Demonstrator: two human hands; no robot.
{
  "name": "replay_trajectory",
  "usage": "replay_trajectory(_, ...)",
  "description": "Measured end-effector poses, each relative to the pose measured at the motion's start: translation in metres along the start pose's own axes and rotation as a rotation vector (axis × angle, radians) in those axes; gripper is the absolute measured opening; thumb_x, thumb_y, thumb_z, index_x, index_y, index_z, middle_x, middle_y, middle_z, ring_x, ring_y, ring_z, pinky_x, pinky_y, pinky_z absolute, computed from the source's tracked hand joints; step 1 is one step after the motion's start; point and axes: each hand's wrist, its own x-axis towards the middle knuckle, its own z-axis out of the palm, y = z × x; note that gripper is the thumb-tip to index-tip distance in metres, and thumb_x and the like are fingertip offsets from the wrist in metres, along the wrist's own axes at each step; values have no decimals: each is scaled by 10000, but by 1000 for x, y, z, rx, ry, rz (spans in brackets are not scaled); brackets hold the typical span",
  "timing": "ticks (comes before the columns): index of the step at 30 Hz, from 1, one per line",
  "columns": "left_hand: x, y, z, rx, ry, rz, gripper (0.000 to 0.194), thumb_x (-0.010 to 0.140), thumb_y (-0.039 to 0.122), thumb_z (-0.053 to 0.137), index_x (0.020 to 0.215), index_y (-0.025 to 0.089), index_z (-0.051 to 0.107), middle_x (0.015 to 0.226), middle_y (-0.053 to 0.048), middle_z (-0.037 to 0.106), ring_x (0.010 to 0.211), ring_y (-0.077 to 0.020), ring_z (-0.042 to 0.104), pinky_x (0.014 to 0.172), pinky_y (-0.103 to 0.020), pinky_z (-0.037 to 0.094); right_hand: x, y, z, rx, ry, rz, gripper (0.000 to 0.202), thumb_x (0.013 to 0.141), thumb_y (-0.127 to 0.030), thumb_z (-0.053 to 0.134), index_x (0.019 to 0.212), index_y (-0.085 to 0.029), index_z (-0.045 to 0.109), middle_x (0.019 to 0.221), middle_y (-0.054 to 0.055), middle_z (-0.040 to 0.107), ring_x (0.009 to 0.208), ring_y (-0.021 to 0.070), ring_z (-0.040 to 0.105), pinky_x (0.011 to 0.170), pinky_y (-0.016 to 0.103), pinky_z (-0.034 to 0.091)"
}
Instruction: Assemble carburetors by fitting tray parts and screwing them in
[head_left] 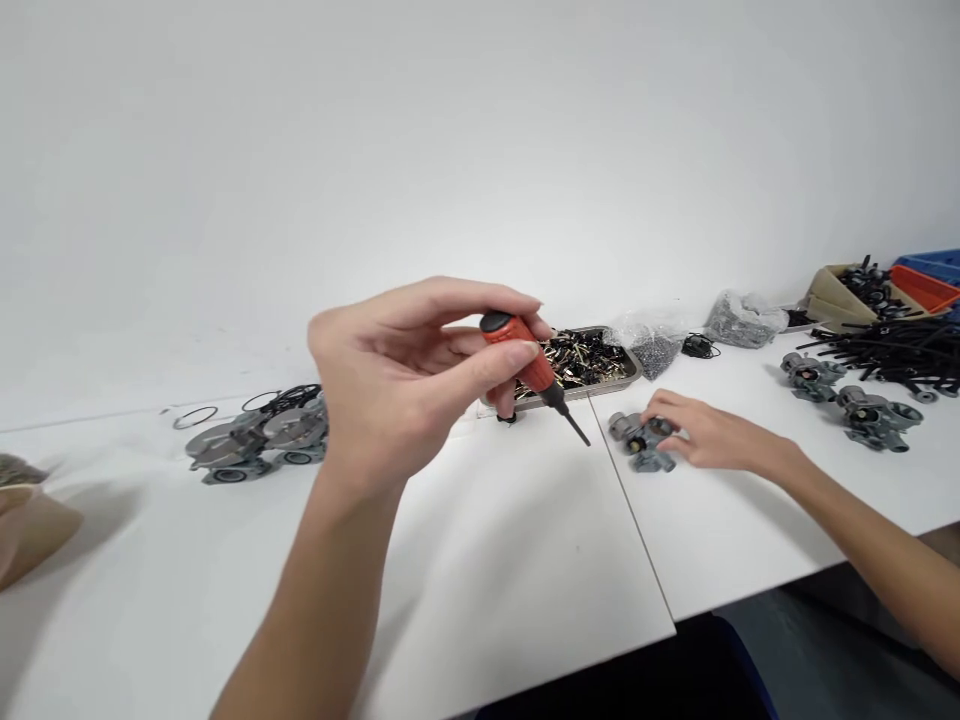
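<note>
My left hand (420,380) is raised above the table, its thumb and fingers closed around a red screwdriver (531,370) with a black end cap. The dark blade slants down to the right, its tip apart from everything. Farther right, my right hand (697,430) grips the right side of a grey metal carburetor (636,440) at the table seam. A brass-coloured spot shows on the carburetor's near face. The fingers hide part of that carburetor.
Behind lies a metal tray (626,380) of small black and brass parts, beside plastic bags (742,318). On the right are more carburetors (874,415), black hoses (892,352) and bins (829,290). Further carburetors (229,450) stand left, near a brown bag (34,530).
</note>
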Motion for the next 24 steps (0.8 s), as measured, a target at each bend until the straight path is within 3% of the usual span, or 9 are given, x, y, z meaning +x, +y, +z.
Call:
replay_trajectory(4, 3, 9, -13, 74, 12, 41, 168, 754, 113, 756, 862, 242, 753, 756, 13, 701, 641, -115, 688, 464, -201, 516, -12, 88, -30, -109, 78, 186, 396, 889, -393, 508, 1223, -196, 589, 1213, 151, 559, 747, 204, 585, 674, 368, 475)
replay_trajectory(7, 2, 14, -18, 67, 28, 56, 164, 750, 99, 745, 850, 228, 752, 747, 15, 694, 617, -108, 681, 446, -194, 509, -20, 153, -51, -178, 206, 258, 357, 824, -420, 553, 1083, -185, 626, 1119, 192, 597, 753, 239, 598, 702, 403, 477)
replay_trajectory(9, 0, 14, -19, 68, -15, 10, 159, 759, 104, 723, 872, 214, 748, 757, 9, 700, 582, -99, 664, 424, -195, 495, -22, 184, -59, -206, 305, 291, 367, 775, -501, 565, 966, -195, 630, 1053, 217, 608, 742, 269, 601, 684, 433, 479)
replay_trajectory(12, 0, 3, -12, 146, -177, -178, 125, 798, 158, 673, 907, 201, 718, 803, -1, 716, 581, -90, 651, 476, -206, 508, -20, 212, -63, -240, 454, 332, 537, 717, -736, 476, 837, -228, 600, 920, 232, 607, 686, 307, 595, 680, 521, 465)
replay_trajectory(15, -1, -28, 2, 247, -384, -395, 99, 832, 256, 642, 912, 198, 649, 688, 12, 693, 541, -86, 615, 530, -221, 485, -8, 221, -55, -304, 607, 343, 708, 649, -890, 318, 820, -258, 585, 837, 236, 576, 771, 416, 583, 688, 635, 393)
replay_trajectory(18, -12, -72, 12, 274, -509, -544, 112, 840, 243, 613, 900, 188, 535, 783, -4, 714, 633, -97, 663, 622, -229, 486, 13, 209, -39, -324, 649, 258, 683, 735, -819, 305, 958, -263, 632, 950, 255, 606, 943, 471, 558, 774, 668, 378)
replay_trajectory(21, -40, -110, 12, 466, -533, -575, 127, 858, 279, 582, 889, 191, 497, 883, -25, 690, 673, -109, 636, 602, -243, 450, 38, 172, -18, -279, 554, 99, 508, 841, -608, 404, 1125, -259, 639, 1122, 198, 630, 1083, 434, 544, 895, 621, 416)
replay_trajectory(24, -76, -129, 6, 641, -507, -578, 102, 833, 240, 609, 815, 171, 536, 886, -67, 658, 826, -176, 614, 732, -312, 478, 59, 120, 8, -164, 428, -15, 453, 902, -481, 405, 1243, -241, 580, 1242, 153, 595, 1212, 386, 501, 947, 572, 444)
